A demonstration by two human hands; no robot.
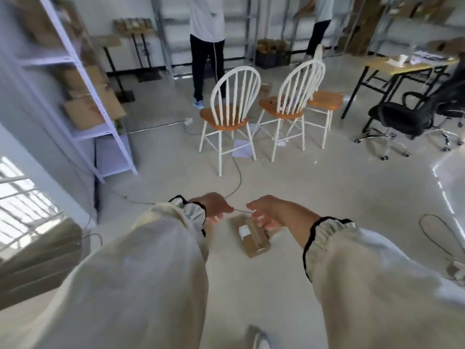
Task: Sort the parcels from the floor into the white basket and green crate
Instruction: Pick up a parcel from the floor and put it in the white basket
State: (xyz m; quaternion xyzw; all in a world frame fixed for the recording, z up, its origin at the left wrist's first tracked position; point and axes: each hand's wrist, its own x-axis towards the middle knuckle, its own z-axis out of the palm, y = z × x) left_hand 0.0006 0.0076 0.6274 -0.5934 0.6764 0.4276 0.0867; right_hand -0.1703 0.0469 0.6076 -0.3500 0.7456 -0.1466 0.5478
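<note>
A small brown cardboard parcel (254, 238) with a white label and a tape strip lies on the pale floor in front of me. My right hand (264, 212) reaches down over its far end, fingers relaxed and just above or touching it; contact is blurred. My left hand (214, 206) hangs to the left of the parcel, fingers loosely spread, holding nothing. Both arms wear cream sleeves with black cuffs. Neither the white basket nor the green crate is in view.
Two white-and-orange chairs (230, 114) and a stool (324, 102) stand ahead, with a cable (236, 182) trailing across the floor. A white shelf rack (100, 127) with cardboard boxes is on the left. A desk (402, 64) and black office chair (407, 119) stand right. Two people stand at the back.
</note>
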